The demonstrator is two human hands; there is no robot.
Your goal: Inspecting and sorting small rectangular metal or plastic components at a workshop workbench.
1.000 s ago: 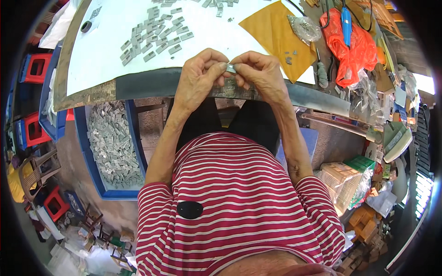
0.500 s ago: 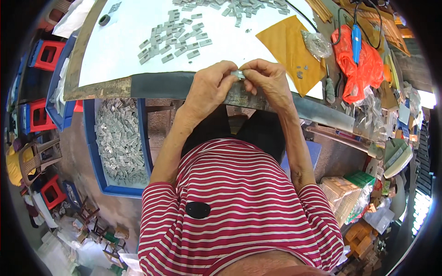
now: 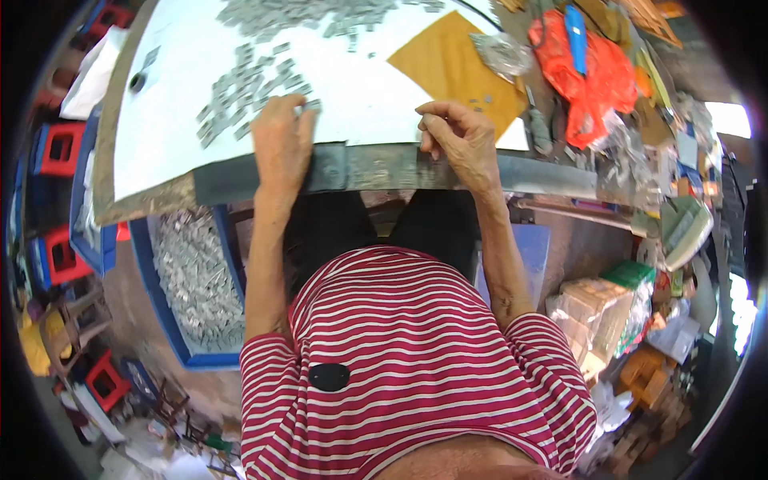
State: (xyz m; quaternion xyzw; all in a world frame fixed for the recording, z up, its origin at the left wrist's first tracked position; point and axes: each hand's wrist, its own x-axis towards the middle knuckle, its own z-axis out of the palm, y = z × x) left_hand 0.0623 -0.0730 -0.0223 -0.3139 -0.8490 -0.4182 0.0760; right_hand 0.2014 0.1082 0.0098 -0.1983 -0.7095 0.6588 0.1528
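Note:
My left hand [image 3: 278,142] is at the table's near side, beside the spread of small grey rectangular pieces [image 3: 240,88]. One such grey piece [image 3: 313,105] shows at its thumb and fingertip, which are closed about it; part of the grip is hidden. Over the table edge, apart from the left, my right hand [image 3: 466,144] has its fingers bent and the thumb pressed in toward the index finger. Whatever is in that pinch, if anything, is too small to make out.
A larger heap of grey pieces [image 3: 296,14] lies at the back on white sheeting [image 3: 172,104]. To the right are brown paper [image 3: 448,60], a clear plastic bag [image 3: 502,56], a red bag [image 3: 592,80] and a blue-handled tool [image 3: 575,38]. A blue bin [image 3: 172,324] of pieces stands below left.
My hands were together on a small grey piece over the table edge. The left has moved away leftward to the spread pieces; the right stays near the edge. The whole view has shifted and turned.

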